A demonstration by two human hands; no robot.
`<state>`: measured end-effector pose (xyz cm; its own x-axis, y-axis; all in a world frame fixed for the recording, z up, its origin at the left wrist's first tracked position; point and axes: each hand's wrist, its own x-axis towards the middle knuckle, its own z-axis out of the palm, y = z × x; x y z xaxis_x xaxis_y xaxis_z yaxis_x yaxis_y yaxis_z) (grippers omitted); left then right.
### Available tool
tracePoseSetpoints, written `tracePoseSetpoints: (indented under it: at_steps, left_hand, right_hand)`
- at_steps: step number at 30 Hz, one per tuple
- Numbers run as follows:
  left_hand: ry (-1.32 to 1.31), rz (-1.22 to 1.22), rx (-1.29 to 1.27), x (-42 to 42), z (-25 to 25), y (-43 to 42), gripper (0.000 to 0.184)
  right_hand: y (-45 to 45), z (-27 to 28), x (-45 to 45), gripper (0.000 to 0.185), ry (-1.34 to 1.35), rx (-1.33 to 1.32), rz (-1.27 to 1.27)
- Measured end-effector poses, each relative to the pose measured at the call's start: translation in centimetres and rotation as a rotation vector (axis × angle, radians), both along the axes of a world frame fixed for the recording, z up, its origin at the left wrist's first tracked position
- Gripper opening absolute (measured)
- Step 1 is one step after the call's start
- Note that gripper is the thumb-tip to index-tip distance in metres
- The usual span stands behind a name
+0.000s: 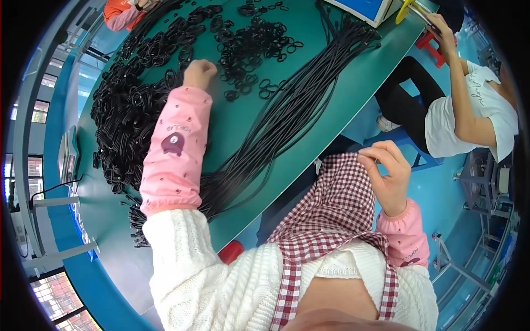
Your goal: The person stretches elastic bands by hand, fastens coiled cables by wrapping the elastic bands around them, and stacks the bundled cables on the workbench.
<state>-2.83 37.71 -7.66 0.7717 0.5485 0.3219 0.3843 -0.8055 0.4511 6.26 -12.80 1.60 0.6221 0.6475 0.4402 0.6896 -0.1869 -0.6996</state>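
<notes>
coils [124, 129] overlap beside left hand [200, 73]; one snagging could drag others. right hand [392, 175] near apron [342, 185]; cannot tell whether either grip holds anything.

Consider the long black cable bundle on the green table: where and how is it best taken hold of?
Probably around the middle of the cable bundle, grip across its length, coming over the bare strip of green table at the edge. There the strands run roughly parallel; the upper end splays, the lower part passes behind the left sleeve, and black rings crowd the opposite side.
</notes>
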Motion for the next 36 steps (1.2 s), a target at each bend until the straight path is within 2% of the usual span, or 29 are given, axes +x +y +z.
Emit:
tracePoseSetpoints:
  at_steps: [1, 2, 4, 7, 8, 10, 11, 14, 15, 16, 19, 23, 26, 28, 30, 32, 33, 36]
  left_hand:
    - [0.024, 0.046, -0.175, -0.3, 1.9, -1.1, 0.018]
    - [0.060, 0.096, -0.244, -0.6, 3.5, -2.6, 0.018]
    - [0.015, 0.088, -0.114, -1.0, 4.8, -5.8, 0.017]
    - [-0.148, -0.217, 0.028, 0.1, 5.7, -10.8, 0.020]
    - [-0.055, -0.376, -0.086, 0.7, 6.1, -11.9, 0.021]
    - [0.132, -0.600, 0.014, 1.0, 5.7, -13.7, 0.020]
    - [0.211, -0.509, -0.032, 1.0, 5.0, -14.5, 0.019]
    - [0.168, -0.512, -0.015, 1.5, 3.1, -13.6, 0.019]
    - [0.192, -0.377, -0.232, 1.5, 3.9, -14.2, 0.021]
    - [0.148, -0.286, -0.347, 1.4, 5.3, -14.8, 0.016]
    - [-0.019, -0.086, -0.898, 0.8, 7.0, -14.2, 0.018]
    - [-0.097, 0.086, -1.023, -0.2, 6.9, -13.3, 0.030]
    - [-0.158, 0.013, -1.203, -1.3, 8.1, -14.1, 0.027]
    - [-0.165, -0.033, -1.210, -1.7, 8.4, -15.0, 0.031]
    - [-0.180, -0.074, -1.231, -1.9, 8.5, -15.7, 0.032]
    - [-0.207, -0.108, -1.265, -2.0, 8.7, -15.9, 0.029]
    - [-0.171, -0.224, -1.330, -2.2, 8.9, -15.4, 0.025]
    - [-0.172, -0.213, -1.370, -2.7, 9.1, -16.1, 0.019]
  right_hand:
    - [0.0, -0.1, 0.0, 0.010, 0.018, 0.004, 0.009]
    - [0.4, -0.2, 0.1, 0.010, 0.034, 0.008, 0.018]
    - [1.6, -0.4, 0.1, 0.009, 0.052, 0.017, 0.064]
    - [3.7, -0.1, -0.2, 0.009, 0.005, 0.044, 0.149]
    - [4.1, 0.1, -0.3, 0.010, -0.017, 0.051, 0.160]
    - [4.4, 0.3, -0.4, 0.010, -0.067, 0.064, 0.191]
    - [4.3, 0.6, -0.5, 0.011, -0.080, 0.069, 0.186]
    - [3.2, 0.9, -0.5, 0.010, -0.021, 0.030, 0.142]
    - [3.1, 0.6, -0.4, 0.010, -0.019, 0.036, 0.139]
    - [3.0, 0.5, -0.4, 0.010, 0.012, 0.037, 0.141]
    - [3.3, 0.0, -0.4, 0.009, 0.068, 0.038, 0.167]
    - [5.8, -0.4, 0.3, 0.009, 0.096, 0.043, 0.246]
    - [9.9, -0.8, 1.7, 0.014, 0.054, 0.061, 0.344]
    - [14.2, -1.1, 2.2, 0.024, 0.118, 0.064, 0.283]
    - [18.1, -1.2, 2.2, 0.032, 0.031, 0.062, 0.304]
    - [21.2, -2.4, 2.1, 0.032, 0.152, 0.125, 0.371]
    - [21.9, -2.4, 2.0, 0.032, 0.212, 0.154, 0.406]
    - [21.3, -2.3, 1.8, 0.027, 0.347, 0.136, 0.394]
